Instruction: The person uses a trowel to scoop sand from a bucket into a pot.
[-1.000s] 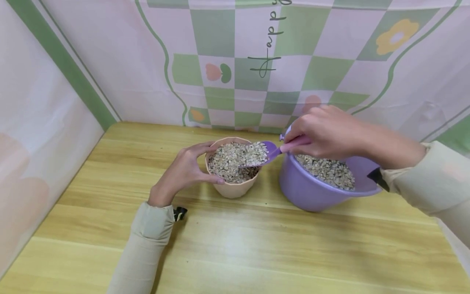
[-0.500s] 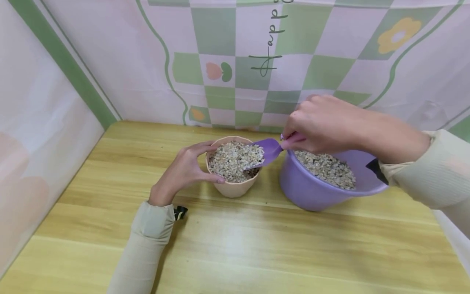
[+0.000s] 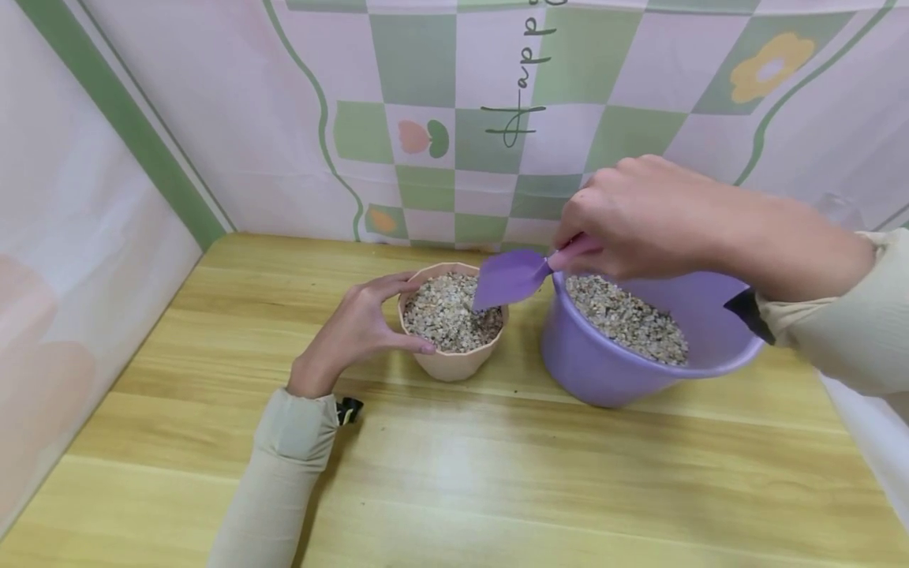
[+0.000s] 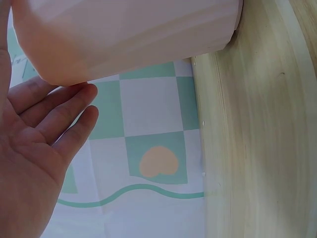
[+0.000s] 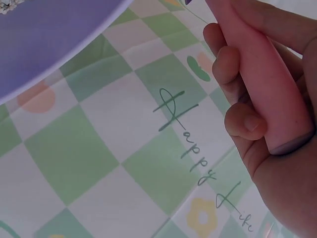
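Observation:
A peach flower pot (image 3: 454, 366), filled near its rim with small gravel (image 3: 443, 312), stands on the table. My left hand (image 3: 355, 323) holds its left side, the thumb at the near rim and the fingers at the far side. In the left wrist view, fingers (image 4: 74, 111) rest against the pot wall. My right hand (image 3: 646, 217) grips the pink handle (image 5: 267, 84) of a purple garden trowel (image 3: 513, 278). The blade is tilted above the pot's right rim, with no gravel seen on it. Below the right hand is a purple bucket (image 3: 589, 371), partly full of gravel.
The wooden table (image 3: 440, 473) ends at the back against a green-and-white checked cloth (image 3: 483, 134). Another cloth wall (image 3: 85, 260) rises on the left. The bucket stands just right of the pot.
The trowel's gravel has slid off into the pot. The right hand has risen, and the trowel blade has tipped and lifted off the gravel. The left hand and pot have stayed put.

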Demonstrator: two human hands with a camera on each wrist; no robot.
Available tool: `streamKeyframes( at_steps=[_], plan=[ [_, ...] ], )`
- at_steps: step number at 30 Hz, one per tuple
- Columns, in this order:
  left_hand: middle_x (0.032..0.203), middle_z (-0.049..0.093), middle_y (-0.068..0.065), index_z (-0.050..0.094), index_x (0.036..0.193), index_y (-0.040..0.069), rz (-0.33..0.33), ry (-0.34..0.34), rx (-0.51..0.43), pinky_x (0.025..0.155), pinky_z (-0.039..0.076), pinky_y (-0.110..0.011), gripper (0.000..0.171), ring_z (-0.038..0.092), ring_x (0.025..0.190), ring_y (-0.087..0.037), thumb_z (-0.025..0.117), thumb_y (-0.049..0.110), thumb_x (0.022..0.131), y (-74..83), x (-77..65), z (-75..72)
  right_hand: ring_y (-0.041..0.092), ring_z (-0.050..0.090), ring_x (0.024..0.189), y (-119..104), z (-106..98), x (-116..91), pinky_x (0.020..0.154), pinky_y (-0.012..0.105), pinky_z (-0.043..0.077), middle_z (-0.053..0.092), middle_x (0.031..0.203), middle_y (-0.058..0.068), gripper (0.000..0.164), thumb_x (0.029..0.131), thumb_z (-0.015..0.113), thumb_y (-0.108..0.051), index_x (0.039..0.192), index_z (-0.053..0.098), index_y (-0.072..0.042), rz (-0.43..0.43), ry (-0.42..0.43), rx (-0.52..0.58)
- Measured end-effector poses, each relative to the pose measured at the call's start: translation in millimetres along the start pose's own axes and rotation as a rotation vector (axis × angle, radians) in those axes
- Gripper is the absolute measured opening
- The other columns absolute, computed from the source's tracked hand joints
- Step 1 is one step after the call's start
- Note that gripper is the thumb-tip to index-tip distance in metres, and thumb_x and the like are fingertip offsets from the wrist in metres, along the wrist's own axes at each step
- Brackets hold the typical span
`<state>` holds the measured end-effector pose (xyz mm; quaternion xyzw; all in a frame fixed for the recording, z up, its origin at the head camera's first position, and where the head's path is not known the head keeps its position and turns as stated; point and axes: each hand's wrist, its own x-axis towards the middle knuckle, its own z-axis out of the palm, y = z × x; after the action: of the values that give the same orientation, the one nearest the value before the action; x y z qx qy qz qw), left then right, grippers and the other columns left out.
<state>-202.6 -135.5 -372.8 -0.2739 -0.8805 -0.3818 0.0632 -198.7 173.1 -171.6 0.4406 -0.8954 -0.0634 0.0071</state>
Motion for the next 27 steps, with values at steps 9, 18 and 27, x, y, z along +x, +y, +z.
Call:
streamKeyframes(
  at_steps=[9, 18, 27],
  plan=[
    [0.144, 0.054, -0.015, 0.063, 0.131, 0.002, -0.004, -0.006, 0.012, 0.113, 0.038, -0.045, 0.091, 0.049, 0.134, -0.031, 0.091, 0.052, 0.060, 0.7, 0.7, -0.2, 0.000, 0.046, 0.050, 10.0, -4.1, -14.5, 0.046, 0.027, 0.039, 0.052, 0.059, -0.023, 0.022, 0.091, 0.074, -0.033, 0.071, 0.066, -0.037, 0.008, 0.067, -0.005],
    [0.144, 0.054, -0.014, 0.061, 0.135, 0.004, -0.012, -0.018, 0.027, 0.112, 0.040, -0.045, 0.094, 0.049, 0.133, -0.030, 0.090, 0.056, 0.061, 2.8, 0.3, -2.6, -0.005, 0.042, 0.046, 30.4, -3.7, -38.3, 0.042, 0.023, 0.035, 0.051, 0.058, -0.028, 0.019, 0.081, 0.084, -0.033, 0.069, 0.068, -0.034, -0.018, 0.251, -0.033],
    [0.142, 0.056, -0.013, 0.057, 0.139, 0.004, 0.001, -0.015, 0.040, 0.112, 0.039, -0.043, 0.097, 0.051, 0.133, -0.028, 0.088, 0.056, 0.063, 4.7, 1.4, -3.9, -0.007, 0.053, 0.057, 52.4, -0.5, -71.9, 0.050, 0.015, 0.040, 0.070, 0.076, -0.019, 0.019, 0.071, 0.090, -0.030, 0.087, 0.079, -0.032, 0.076, 0.289, -0.003]
  ],
)
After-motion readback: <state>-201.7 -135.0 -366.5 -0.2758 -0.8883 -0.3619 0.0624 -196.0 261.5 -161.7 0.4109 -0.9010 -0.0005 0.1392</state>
